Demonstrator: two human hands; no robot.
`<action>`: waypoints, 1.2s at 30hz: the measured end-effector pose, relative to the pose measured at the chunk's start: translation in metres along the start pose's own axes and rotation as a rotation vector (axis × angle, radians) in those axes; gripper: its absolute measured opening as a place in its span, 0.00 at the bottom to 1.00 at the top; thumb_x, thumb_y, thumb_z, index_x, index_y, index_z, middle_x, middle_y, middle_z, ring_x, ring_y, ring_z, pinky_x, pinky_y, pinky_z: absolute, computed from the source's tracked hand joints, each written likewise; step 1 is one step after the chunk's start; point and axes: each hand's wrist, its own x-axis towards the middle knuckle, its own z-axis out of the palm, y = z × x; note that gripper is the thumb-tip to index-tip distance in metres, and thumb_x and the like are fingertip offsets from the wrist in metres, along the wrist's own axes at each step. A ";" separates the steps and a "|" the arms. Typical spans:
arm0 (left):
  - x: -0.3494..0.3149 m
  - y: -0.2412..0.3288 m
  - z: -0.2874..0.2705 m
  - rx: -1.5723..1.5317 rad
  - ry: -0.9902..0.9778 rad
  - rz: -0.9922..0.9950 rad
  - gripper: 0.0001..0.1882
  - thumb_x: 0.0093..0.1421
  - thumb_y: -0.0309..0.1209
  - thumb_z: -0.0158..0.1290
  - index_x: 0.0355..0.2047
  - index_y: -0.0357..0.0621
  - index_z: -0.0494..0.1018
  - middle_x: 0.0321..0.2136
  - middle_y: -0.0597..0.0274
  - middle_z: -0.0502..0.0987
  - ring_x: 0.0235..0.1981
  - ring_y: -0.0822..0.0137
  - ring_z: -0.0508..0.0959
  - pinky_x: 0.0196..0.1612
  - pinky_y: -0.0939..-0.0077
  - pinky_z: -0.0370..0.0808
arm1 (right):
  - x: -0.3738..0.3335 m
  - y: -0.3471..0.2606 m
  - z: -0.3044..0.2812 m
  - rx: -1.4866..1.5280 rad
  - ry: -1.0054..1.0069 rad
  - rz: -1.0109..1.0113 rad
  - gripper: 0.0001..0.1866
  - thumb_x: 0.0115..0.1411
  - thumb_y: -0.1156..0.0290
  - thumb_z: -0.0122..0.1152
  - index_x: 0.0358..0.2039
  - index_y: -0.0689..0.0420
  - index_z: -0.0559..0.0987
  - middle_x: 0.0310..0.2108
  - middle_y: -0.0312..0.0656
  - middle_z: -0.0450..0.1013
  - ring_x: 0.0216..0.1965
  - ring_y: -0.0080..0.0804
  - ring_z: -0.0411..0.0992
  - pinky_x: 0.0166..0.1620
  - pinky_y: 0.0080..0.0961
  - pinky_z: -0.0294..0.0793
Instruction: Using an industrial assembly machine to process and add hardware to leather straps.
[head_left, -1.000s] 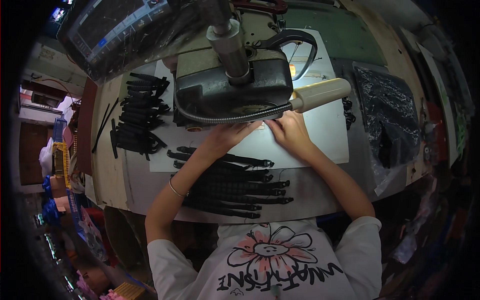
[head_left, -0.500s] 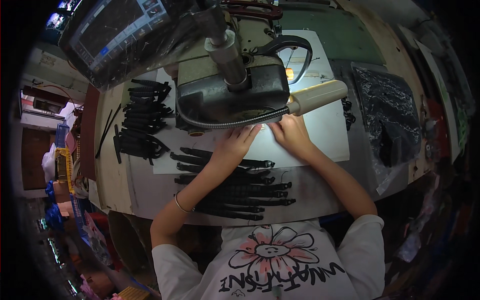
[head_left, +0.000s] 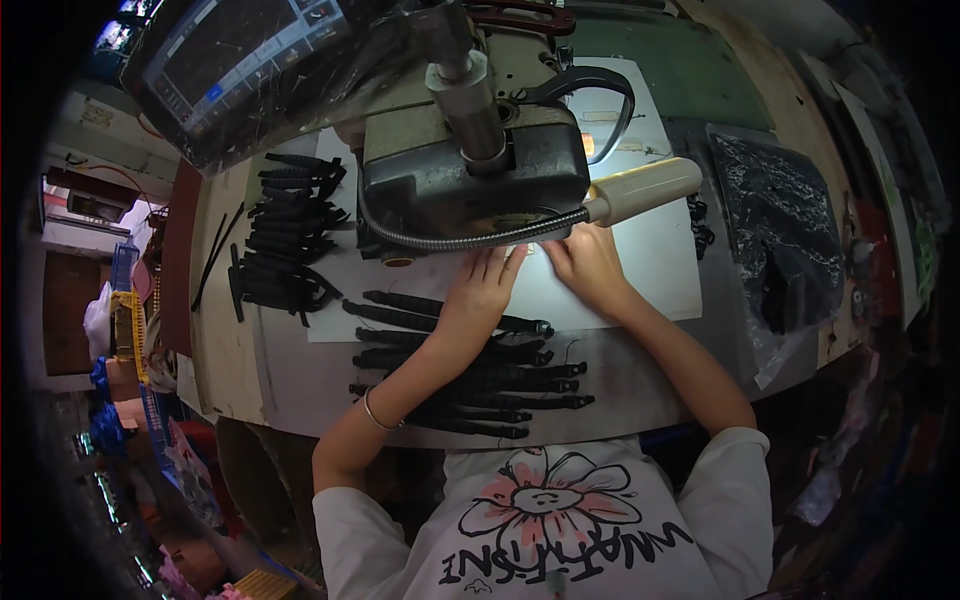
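Note:
My left hand point(head_left: 484, 288) lies low over the white sheet point(head_left: 640, 290), just in front of a sewing machine head point(head_left: 475, 185). Its fingers stretch forward, and their tips reach the lit spot under the machine. Across from it, my right hand point(head_left: 592, 268) rests on the sheet with the thumb pointing inward; its other fingers are hidden behind the lamp point(head_left: 648, 192) and the machine. A small pale piece shows between the two hands, too little of it to name. Several black straps with small end fittings point(head_left: 500, 375) lie beneath and beside my left forearm.
Bundled black straps point(head_left: 290, 240) are piled at the left. A clear plastic bag with black contents point(head_left: 775, 240) lies at the right. A plastic-covered screen point(head_left: 250, 85) stands at upper left. The lamp's bendable metal neck point(head_left: 470, 242) crosses just above my hands.
The view has shifted slightly. My left hand's fingers look a little more spread, and its forearm sits slightly further right. My right hand stays nearly in place.

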 end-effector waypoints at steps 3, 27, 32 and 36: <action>0.002 -0.001 -0.003 -0.011 -0.060 -0.001 0.28 0.49 0.24 0.45 0.54 0.42 0.62 0.47 0.50 0.68 0.45 0.58 0.72 0.53 0.70 0.65 | 0.001 -0.001 -0.001 0.002 -0.007 0.016 0.05 0.48 0.72 0.60 0.26 0.59 0.75 0.30 0.42 0.67 0.38 0.38 0.63 0.39 0.30 0.58; -0.017 -0.006 -0.017 -0.624 0.077 -0.188 0.21 0.51 0.18 0.47 0.46 0.46 0.71 0.45 0.56 0.71 0.46 0.59 0.71 0.50 0.68 0.67 | 0.007 -0.006 -0.023 0.074 -0.170 0.023 0.09 0.45 0.76 0.61 0.25 0.64 0.70 0.28 0.47 0.67 0.34 0.43 0.65 0.37 0.33 0.65; -0.022 0.005 -0.033 -1.649 -0.218 -0.590 0.17 0.61 0.30 0.45 0.50 0.41 0.67 0.46 0.56 0.71 0.43 0.69 0.74 0.43 0.79 0.72 | 0.016 -0.005 -0.020 0.199 -0.206 0.161 0.10 0.46 0.74 0.61 0.22 0.65 0.69 0.20 0.46 0.68 0.24 0.42 0.67 0.30 0.32 0.67; -0.011 0.005 -0.033 -2.351 -0.452 -0.770 0.27 0.65 0.41 0.36 0.59 0.38 0.52 0.53 0.51 0.65 0.49 0.62 0.71 0.50 0.74 0.70 | 0.008 -0.014 -0.018 0.489 -0.086 0.374 0.08 0.48 0.75 0.60 0.22 0.65 0.70 0.17 0.39 0.70 0.19 0.18 0.67 0.24 0.19 0.68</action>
